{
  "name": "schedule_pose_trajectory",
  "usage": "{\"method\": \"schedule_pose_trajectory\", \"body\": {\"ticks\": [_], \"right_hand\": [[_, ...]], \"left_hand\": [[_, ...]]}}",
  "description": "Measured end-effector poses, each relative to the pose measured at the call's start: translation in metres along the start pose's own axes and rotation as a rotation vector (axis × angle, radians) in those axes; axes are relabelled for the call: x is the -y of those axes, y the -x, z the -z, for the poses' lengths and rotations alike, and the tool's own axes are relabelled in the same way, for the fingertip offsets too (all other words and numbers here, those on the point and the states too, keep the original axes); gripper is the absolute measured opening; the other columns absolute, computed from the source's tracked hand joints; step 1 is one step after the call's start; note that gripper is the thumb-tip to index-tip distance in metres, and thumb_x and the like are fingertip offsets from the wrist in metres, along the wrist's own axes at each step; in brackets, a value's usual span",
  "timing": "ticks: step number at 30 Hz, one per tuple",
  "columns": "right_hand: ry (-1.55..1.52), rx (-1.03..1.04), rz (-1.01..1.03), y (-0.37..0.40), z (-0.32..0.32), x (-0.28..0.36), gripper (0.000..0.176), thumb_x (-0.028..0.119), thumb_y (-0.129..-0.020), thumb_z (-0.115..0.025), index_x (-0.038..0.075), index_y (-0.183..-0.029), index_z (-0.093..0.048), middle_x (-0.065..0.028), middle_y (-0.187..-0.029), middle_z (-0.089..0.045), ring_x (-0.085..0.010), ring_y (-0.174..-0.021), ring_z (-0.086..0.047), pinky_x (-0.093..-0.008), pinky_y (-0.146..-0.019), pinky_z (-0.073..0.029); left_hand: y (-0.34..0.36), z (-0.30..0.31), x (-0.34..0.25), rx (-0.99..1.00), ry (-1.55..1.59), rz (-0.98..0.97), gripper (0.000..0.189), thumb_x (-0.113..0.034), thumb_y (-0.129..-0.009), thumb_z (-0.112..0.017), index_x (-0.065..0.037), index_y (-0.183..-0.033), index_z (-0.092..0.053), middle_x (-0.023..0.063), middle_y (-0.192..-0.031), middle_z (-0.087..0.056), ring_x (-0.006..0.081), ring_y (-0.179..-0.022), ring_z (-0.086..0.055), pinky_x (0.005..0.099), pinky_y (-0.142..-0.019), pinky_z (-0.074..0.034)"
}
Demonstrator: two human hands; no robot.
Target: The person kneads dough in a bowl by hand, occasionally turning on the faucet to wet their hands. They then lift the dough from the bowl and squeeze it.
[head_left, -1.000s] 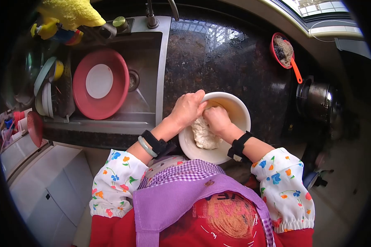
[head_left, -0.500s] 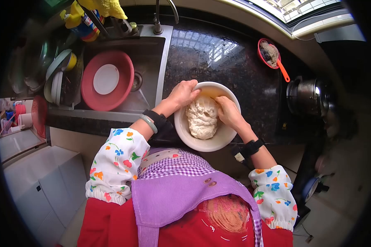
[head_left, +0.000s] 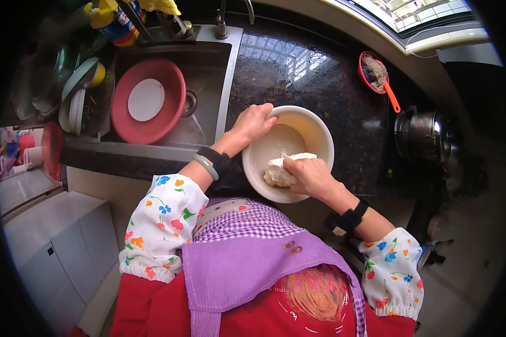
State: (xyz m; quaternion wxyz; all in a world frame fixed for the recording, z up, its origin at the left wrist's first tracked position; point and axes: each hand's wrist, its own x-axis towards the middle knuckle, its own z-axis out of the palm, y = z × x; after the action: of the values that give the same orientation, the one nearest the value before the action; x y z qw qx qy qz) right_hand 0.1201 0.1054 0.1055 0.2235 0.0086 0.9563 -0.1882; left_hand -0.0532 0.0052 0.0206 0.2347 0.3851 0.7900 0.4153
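Note:
A cream mixing bowl (head_left: 315,133) stands on the dark granite counter (head_left: 298,73) beside the sink. My left hand (head_left: 254,123) grips the bowl's far left rim. A lump of pale dough (head_left: 276,171) lies against the near side of the bowl. My right hand (head_left: 309,175) is closed over it and presses it down. Both wrists wear black bands, and the left also has a green bangle.
A steel sink (head_left: 202,84) at the left holds a red basin (head_left: 149,102) with a white plate in it. Dishes stand in a rack (head_left: 76,98) further left. A red strainer (head_left: 375,73) and a steel pot (head_left: 424,135) stand at the right.
The dough was spread in the bowl's middle; now it is gathered at the near side under my right hand. My left hand stays on the rim.

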Motion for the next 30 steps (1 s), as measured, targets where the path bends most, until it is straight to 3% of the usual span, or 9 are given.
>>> {"method": "schedule_pose_trajectory", "body": {"ticks": [5, 9, 14, 22, 24, 25, 26, 28, 30], "right_hand": [[0.074, 0.021, -0.07, 0.013, -0.026, -0.022, 0.008, 0.008, -0.068, -0.059, 0.004, -0.076, -0.057, -0.0162, -0.067, -0.062, -0.0325, -0.065, -0.063, -0.042, -0.058, -0.049], [0.06, -0.044, -0.075, -0.026, -0.033, -0.032, 0.006, 0.005, -0.072, -0.053, 0.005, -0.075, -0.057, -0.0171, -0.069, -0.062, -0.0315, -0.067, -0.064, -0.0398, -0.059, -0.05], [0.091, -0.05, -0.086, -0.064, -0.041, -0.036, 0.007, 0.005, -0.072, -0.054, 0.004, -0.076, -0.059, -0.0156, -0.073, -0.063, -0.0302, -0.069, -0.064, -0.0388, -0.063, -0.051], [0.148, -0.13, -0.102, -0.11, -0.027, -0.043, 0.006, 0.008, -0.069, -0.061, 0.006, -0.073, -0.065, -0.0155, -0.076, -0.065, -0.0309, -0.073, -0.064, -0.0387, -0.067, -0.052], [0.105, -0.159, -0.062, -0.107, -0.028, -0.043, 0.011, 0.006, -0.061, -0.065, 0.005, -0.072, -0.063, -0.0155, -0.072, -0.063, -0.034, -0.07, -0.062, -0.0427, -0.062, -0.05], [0.094, -0.106, -0.079, -0.103, -0.031, -0.043, 0.016, 0.005, -0.062, -0.066, 0.003, -0.078, -0.062, -0.017, -0.078, -0.063, -0.0345, -0.073, -0.062, -0.0427, -0.065, -0.05], [0.064, -0.361, -0.017, -0.095, -0.042, -0.046, 0.019, 0.003, -0.065, -0.064, 0.002, -0.084, -0.062, -0.0185, -0.084, -0.063, -0.0346, -0.076, -0.062, -0.0417, -0.069, -0.05], [-0.138, -0.294, 0.135, -0.067, -0.004, -0.032, 0.021, 0.004, -0.07, -0.062, -0.001, -0.09, -0.06, -0.0209, -0.088, -0.062, -0.0352, -0.078, -0.062, -0.0406, -0.072, -0.05], [-0.282, -0.252, 0.016, -0.039, 0.008, -0.039, 0.019, 0.004, -0.072, -0.06, -0.002, -0.09, -0.059, -0.022, -0.087, -0.062, -0.0353, -0.077, -0.061, -0.0406, -0.071, -0.049]], "left_hand": [[0.006, -0.007, 0.001, -0.025, 0.11, 0.016, 0.025, -0.018, -0.082, -0.06, 0.001, -0.072, -0.048, 0.0209, -0.062, -0.053, 0.0338, -0.056, -0.056, 0.0387, -0.053, -0.043], [0.01, -0.004, -0.008, -0.016, 0.199, 0.067, 0.022, -0.015, -0.083, -0.059, 0.001, -0.073, -0.049, 0.0201, -0.059, -0.052, 0.0319, -0.052, -0.054, 0.0376, -0.05, -0.042], [0.008, -0.006, -0.008, -0.033, 0.115, 0.042, 0.022, -0.015, -0.083, -0.059, 0.0, -0.074, -0.046, 0.0203, -0.061, -0.052, 0.0379, -0.059, -0.055, 0.0399, -0.052, -0.042], [0.012, -0.018, -0.01, -0.231, 0.173, 0.08, 0.022, -0.015, -0.085, -0.058, 0.001, -0.074, -0.046, 0.0215, -0.062, -0.053, 0.0359, -0.058, -0.058, 0.0401, -0.052, -0.043], [0.013, -0.018, -0.009, -0.24, 0.18, 0.145, 0.025, -0.016, -0.084, -0.059, 0.001, -0.072, -0.046, 0.0211, -0.062, -0.053, 0.0311, -0.056, -0.059, 0.0385, -0.051, -0.043], [0.015, -0.018, -0.008, -0.25, 0.173, 0.131, 0.025, -0.016, -0.084, -0.059, 0.001, -0.072, -0.046, 0.0211, -0.062, -0.053, 0.0311, -0.056, -0.059, 0.0385, -0.051, -0.043], [0.02, -0.017, -0.008, -0.232, 0.19, 0.185, 0.025, -0.019, -0.083, -0.059, 0.001, -0.073, -0.048, 0.0214, -0.065, -0.055, 0.0352, -0.062, -0.059, 0.0414, -0.056, -0.045], [0.033, -0.016, -0.005, -0.219, 0.212, 0.24, 0.025, -0.022, -0.083, -0.059, 0.0, -0.075, -0.05, 0.0217, -0.068, -0.058, 0.0393, -0.068, -0.06, 0.0444, -0.06, -0.047], [0.044, -0.011, 0.004, -0.124, 0.322, 0.25, 0.028, -0.026, -0.082, -0.06, 0.002, -0.079, -0.055, 0.0223, -0.072, -0.06, 0.0367, -0.07, -0.062, 0.0426, -0.063, -0.048]]}}
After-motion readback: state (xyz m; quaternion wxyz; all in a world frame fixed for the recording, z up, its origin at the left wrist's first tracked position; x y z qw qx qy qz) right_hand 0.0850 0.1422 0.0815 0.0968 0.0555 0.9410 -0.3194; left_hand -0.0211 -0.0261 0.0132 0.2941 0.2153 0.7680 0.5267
